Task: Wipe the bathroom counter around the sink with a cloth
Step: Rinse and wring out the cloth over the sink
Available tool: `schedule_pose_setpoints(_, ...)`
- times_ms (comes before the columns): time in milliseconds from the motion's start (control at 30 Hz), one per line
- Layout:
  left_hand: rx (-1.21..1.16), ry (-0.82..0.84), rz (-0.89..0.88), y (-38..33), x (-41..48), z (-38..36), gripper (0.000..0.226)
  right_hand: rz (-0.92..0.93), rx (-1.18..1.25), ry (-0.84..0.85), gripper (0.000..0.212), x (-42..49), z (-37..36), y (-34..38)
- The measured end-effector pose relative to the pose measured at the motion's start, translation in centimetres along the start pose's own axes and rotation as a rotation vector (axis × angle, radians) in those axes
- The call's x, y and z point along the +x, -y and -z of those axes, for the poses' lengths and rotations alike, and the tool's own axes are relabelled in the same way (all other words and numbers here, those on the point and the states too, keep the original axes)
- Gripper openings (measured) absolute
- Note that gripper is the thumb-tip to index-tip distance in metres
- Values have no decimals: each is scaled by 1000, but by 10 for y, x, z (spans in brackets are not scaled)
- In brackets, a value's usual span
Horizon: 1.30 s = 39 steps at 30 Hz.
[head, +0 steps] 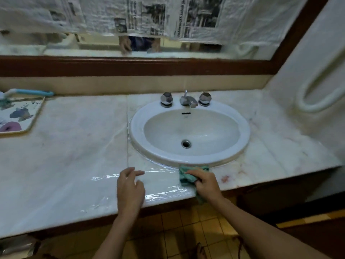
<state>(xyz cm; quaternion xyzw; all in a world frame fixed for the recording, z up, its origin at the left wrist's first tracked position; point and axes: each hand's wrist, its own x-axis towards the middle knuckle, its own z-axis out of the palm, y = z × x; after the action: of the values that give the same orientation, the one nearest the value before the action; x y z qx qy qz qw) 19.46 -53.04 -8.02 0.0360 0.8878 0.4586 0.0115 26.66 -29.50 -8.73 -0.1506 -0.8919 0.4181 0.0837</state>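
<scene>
Ahead of you: wide wall mirror point(93, 51) in a dark brown wooden frame point(130, 65), its upper part covered by crumpled newspaper sheets point(145, 15). A plain beige wall strip point(112, 85) runs under the frame. To your right, a white wall point(317, 43) with a white looped rail point(301, 96) on it. Far left, a flower-printed rectangular tray point(20, 116), a blue-handled brush point(31, 92) just behind it. The floor under you is yellow-brown square tile point(186, 230). Light is dim.

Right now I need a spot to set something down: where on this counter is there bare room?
Widest bare patch: counter between the floral tray and the sink. A smaller one lies between the sink and the side wall. Crowded: the wet front strip, taken by the left hand and the right hand gripping the cloth.
</scene>
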Motion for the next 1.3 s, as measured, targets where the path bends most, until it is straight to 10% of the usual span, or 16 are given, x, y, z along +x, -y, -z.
schedule_pose_setpoints(233,52,180,-460,-70,4,-40,35,-253,392,-127,32,44,99,0)
schedule_pose_setpoints(500,637,381,-1043,-181,74,-104,101,-616,824,525,22,120,170,38)
schedule_pose_setpoints(633,717,302,-1100,-214,109,-128,94,-598,872,696,19,149,198,47)
schedule_pose_setpoints(800,724,211,-1253,-233,149,-140,28,-455,497,939,14,185,205,39)
schedule_pose_setpoints(933,865,296,-1299,-249,178,-133,26,-380,272,927,15,210,209,45)
schedule_pose_setpoints(1300,1092,578,-615,-266,181,-148,19,60,-713,557,19,234,164,44)
